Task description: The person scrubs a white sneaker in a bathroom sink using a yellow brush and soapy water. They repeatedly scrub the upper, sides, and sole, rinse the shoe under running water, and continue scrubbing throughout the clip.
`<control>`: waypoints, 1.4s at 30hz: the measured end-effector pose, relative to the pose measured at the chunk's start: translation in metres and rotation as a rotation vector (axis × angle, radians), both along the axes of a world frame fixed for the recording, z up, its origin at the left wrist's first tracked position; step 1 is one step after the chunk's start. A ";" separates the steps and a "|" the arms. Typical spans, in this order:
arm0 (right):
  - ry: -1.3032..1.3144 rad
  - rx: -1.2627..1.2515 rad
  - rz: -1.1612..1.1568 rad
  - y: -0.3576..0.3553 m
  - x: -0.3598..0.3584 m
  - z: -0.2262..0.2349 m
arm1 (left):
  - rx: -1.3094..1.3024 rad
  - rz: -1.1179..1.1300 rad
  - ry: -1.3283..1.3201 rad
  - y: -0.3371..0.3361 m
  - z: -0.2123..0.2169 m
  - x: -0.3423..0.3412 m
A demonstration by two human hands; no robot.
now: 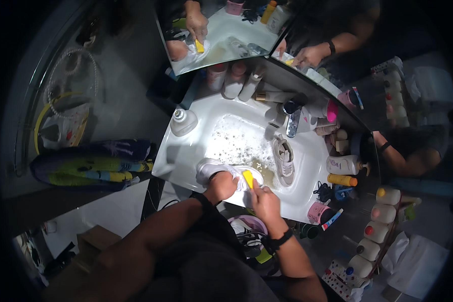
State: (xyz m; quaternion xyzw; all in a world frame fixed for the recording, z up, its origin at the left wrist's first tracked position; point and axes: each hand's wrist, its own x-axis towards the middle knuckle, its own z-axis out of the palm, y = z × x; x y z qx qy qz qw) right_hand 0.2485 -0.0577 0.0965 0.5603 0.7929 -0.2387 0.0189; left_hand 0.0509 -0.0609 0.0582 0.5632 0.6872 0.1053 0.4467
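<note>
My left hand [220, 186] is tucked inside a white shoe [211, 168] and holds it at the near rim of the white sink [186, 153]. My right hand [263, 199] grips a yellow brush [247, 178] pressed against the shoe's side. A second white shoe [285, 160] lies sole-down in the basin next to soapy, foamy water [239, 141]. Both forearms come in from the lower edge; a dark watch band [281, 239] circles the right wrist.
A clear soap bottle [183, 122] stands on the sink's left corner. Bottles and tubes [246, 85] line the back edge below the mirrors [221, 30]. A pink cup [317, 211], an orange bottle [342, 179] and a lotion pump [345, 164] sit right. A striped towel [93, 163] hangs left.
</note>
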 end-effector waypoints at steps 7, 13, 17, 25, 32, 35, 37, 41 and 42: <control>0.179 0.059 -0.031 -0.007 -0.015 0.005 | 0.193 -0.282 -0.034 -0.020 -0.022 -0.002; -0.171 0.076 -0.140 -0.020 0.007 0.001 | -0.124 0.069 -0.160 -0.038 -0.019 -0.006; 0.142 -0.049 0.011 -0.017 -0.005 0.010 | -0.009 -0.028 -0.148 -0.029 -0.019 -0.006; 0.128 -0.086 -0.031 -0.013 -0.017 0.025 | 0.112 0.160 -0.362 -0.042 -0.030 -0.006; -0.175 -0.149 -0.068 -0.021 -0.014 0.034 | 0.022 0.102 -0.133 -0.035 -0.034 0.001; 0.015 -0.059 -0.085 -0.020 -0.035 0.028 | -0.003 0.111 -0.127 -0.033 -0.022 0.001; -0.094 -0.139 -0.108 -0.027 -0.033 0.037 | 0.042 0.079 -0.046 -0.031 -0.014 0.001; -0.221 -0.146 -0.157 -0.038 -0.028 0.034 | 0.017 0.108 -0.109 -0.031 -0.013 0.002; -0.236 -0.096 -0.178 -0.039 -0.033 0.026 | 0.008 0.093 -0.108 -0.031 -0.015 0.002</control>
